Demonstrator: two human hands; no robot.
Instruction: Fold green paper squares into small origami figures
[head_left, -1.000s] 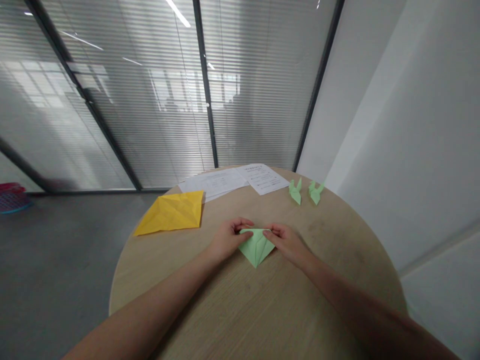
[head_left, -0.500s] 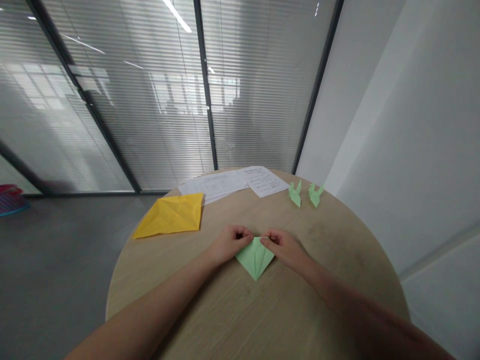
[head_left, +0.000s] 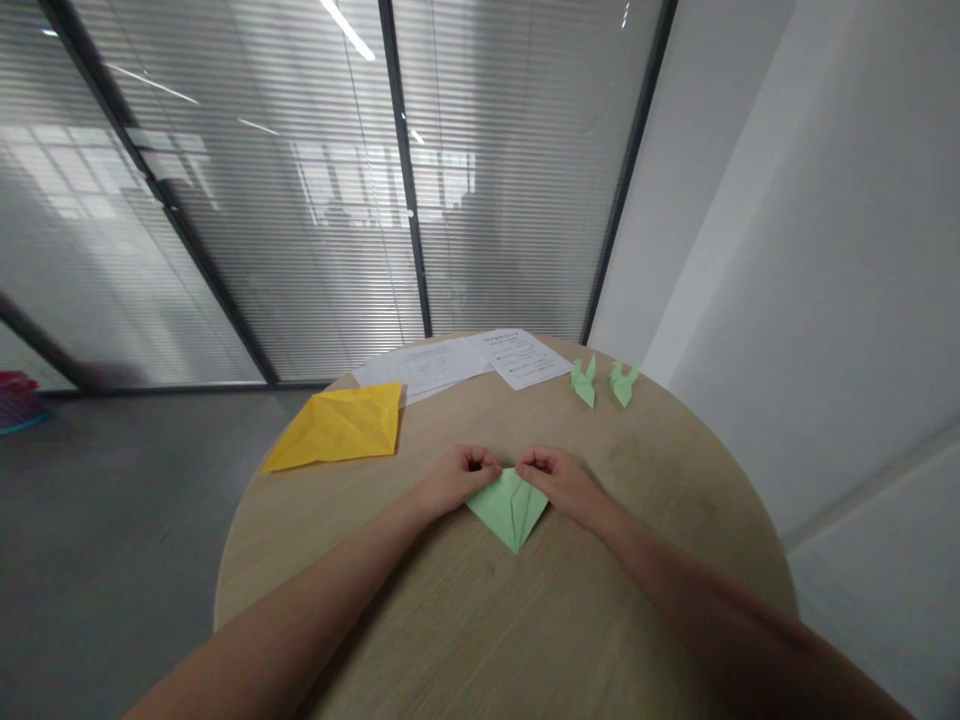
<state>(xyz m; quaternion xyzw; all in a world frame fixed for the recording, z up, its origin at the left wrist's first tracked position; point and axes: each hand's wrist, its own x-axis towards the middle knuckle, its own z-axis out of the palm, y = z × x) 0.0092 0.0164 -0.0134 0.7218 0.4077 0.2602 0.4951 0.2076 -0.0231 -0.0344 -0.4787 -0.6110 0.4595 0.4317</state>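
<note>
A light green folded paper (head_left: 511, 512) lies on the round wooden table, its point towards me and crease lines running down its middle. My left hand (head_left: 459, 482) pinches its upper left edge between thumb and fingers. At the upper right edge, my right hand (head_left: 561, 484) is closed on the same paper, thumb on top. The fingertips hide both upper corners. Two small green origami figures, one (head_left: 583, 382) nearer the middle and another (head_left: 623, 384) to its right, rest beyond my right hand.
A yellow folded paper (head_left: 341, 424) lies at the table's left edge. Printed white sheets (head_left: 517, 360) cover part of the far side. Behind the table (head_left: 450, 640) stands a glass partition with blinds (head_left: 345, 270); a white wall (head_left: 817, 250) rises at the right.
My right hand has shifted slightly left along the top edge, closer to the left hand. The paper has turned a little, and the whole view has moved slightly.
</note>
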